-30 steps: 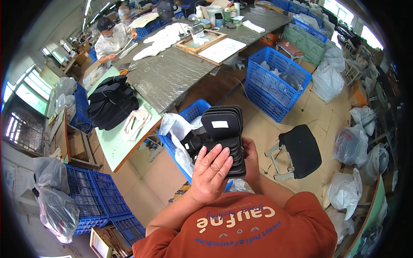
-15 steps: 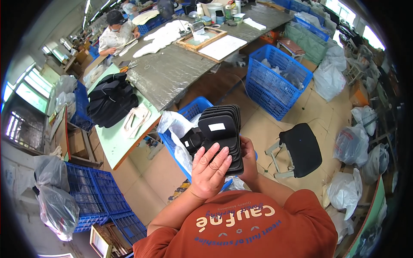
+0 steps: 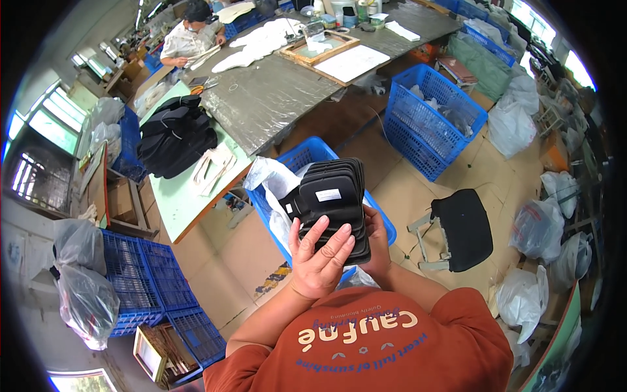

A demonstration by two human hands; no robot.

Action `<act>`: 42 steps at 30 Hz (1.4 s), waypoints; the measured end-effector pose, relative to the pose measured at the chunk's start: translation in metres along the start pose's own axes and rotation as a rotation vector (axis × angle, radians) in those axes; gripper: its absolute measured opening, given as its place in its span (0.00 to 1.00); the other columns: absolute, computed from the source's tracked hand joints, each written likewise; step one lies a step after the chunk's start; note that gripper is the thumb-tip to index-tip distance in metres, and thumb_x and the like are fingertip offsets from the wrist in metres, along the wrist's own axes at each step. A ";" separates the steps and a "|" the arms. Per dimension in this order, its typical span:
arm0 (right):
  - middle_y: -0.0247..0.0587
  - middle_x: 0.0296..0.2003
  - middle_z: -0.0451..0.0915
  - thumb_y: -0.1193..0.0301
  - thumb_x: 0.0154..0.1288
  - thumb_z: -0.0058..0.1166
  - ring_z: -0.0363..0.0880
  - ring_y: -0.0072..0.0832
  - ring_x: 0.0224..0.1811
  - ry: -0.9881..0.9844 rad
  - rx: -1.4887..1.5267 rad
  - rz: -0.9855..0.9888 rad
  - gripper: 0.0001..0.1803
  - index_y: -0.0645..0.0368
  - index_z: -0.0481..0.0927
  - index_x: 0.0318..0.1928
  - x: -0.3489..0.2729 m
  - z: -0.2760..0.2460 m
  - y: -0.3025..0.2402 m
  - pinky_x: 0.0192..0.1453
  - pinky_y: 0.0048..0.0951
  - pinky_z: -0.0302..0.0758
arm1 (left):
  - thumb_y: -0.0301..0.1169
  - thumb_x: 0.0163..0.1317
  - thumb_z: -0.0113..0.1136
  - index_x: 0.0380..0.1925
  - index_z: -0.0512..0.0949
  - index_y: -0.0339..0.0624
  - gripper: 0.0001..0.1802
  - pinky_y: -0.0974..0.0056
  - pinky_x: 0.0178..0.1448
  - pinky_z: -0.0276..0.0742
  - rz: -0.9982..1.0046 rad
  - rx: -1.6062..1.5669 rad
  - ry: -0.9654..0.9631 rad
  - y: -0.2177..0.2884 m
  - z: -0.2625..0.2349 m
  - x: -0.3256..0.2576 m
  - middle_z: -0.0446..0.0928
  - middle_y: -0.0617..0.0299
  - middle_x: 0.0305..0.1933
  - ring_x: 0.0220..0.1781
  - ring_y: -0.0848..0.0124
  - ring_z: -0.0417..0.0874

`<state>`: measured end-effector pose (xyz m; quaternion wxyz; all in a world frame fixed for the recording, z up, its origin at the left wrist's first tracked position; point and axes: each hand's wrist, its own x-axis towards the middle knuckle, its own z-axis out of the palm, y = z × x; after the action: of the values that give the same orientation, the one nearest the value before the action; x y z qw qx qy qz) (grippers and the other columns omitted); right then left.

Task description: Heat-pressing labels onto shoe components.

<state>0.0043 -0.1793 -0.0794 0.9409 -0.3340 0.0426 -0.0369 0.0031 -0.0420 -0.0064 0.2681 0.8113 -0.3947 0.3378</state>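
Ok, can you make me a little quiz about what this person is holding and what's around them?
1. True or false: both hands are on the stack of black pieces.
2. What lies right under the stack? A) blue crate B) a red bucket C) a sink
3. Fill in: the top piece has a small ____ label.

Key: 1 true, the left hand lies flat on the front and the right hand grips behind; 2 A; 3 white.

A workshop: long worktable (image 3: 274, 98), blue crates (image 3: 434, 117), piled black parts (image 3: 173, 134), stuffed plastic bags (image 3: 85, 294)
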 end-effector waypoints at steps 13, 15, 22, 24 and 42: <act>0.42 0.50 0.67 0.85 0.50 0.58 0.70 0.28 0.52 -0.012 -0.141 0.088 0.33 0.59 0.58 0.56 -0.004 0.014 0.025 0.55 0.29 0.73 | 0.25 0.44 0.55 0.36 0.80 0.49 0.16 0.49 0.63 0.55 -0.083 0.206 -0.028 0.000 -0.016 -0.021 0.78 0.65 0.49 0.56 0.60 0.71; 0.42 0.50 0.67 0.85 0.51 0.58 0.70 0.28 0.52 -0.004 -0.145 0.096 0.33 0.59 0.58 0.57 -0.005 0.018 0.028 0.55 0.29 0.73 | 0.25 0.44 0.55 0.35 0.80 0.49 0.15 0.49 0.63 0.55 -0.082 0.202 -0.030 -0.003 -0.019 -0.024 0.78 0.64 0.49 0.56 0.60 0.71; 0.42 0.51 0.67 0.88 0.51 0.55 0.69 0.28 0.53 0.035 -0.076 0.167 0.33 0.60 0.58 0.57 -0.005 0.033 0.044 0.56 0.29 0.73 | 0.25 0.43 0.58 0.40 0.78 0.49 0.19 0.48 0.62 0.57 -0.105 0.192 0.007 -0.018 -0.029 -0.042 0.77 0.59 0.49 0.58 0.57 0.70; 0.42 0.51 0.67 0.88 0.51 0.55 0.69 0.28 0.53 0.027 -0.049 0.190 0.33 0.60 0.58 0.57 -0.007 0.037 0.049 0.56 0.29 0.73 | 0.26 0.43 0.58 0.41 0.78 0.51 0.20 0.48 0.62 0.57 -0.118 0.200 0.005 -0.019 -0.038 -0.044 0.76 0.55 0.51 0.58 0.55 0.69; 0.42 0.51 0.67 0.88 0.50 0.55 0.69 0.28 0.54 -0.177 -0.162 0.153 0.33 0.61 0.58 0.56 -0.011 0.068 0.118 0.60 0.28 0.69 | 0.28 0.29 0.66 0.38 0.79 0.53 0.26 0.56 0.48 0.61 -0.357 0.203 -0.203 -0.044 -0.126 -0.070 0.67 0.51 0.61 0.41 0.63 0.72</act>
<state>0.0051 -0.0440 -0.1007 0.9109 -0.4067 -0.0123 0.0681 -0.0357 0.1026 0.0120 0.1994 0.9209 -0.2338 0.2398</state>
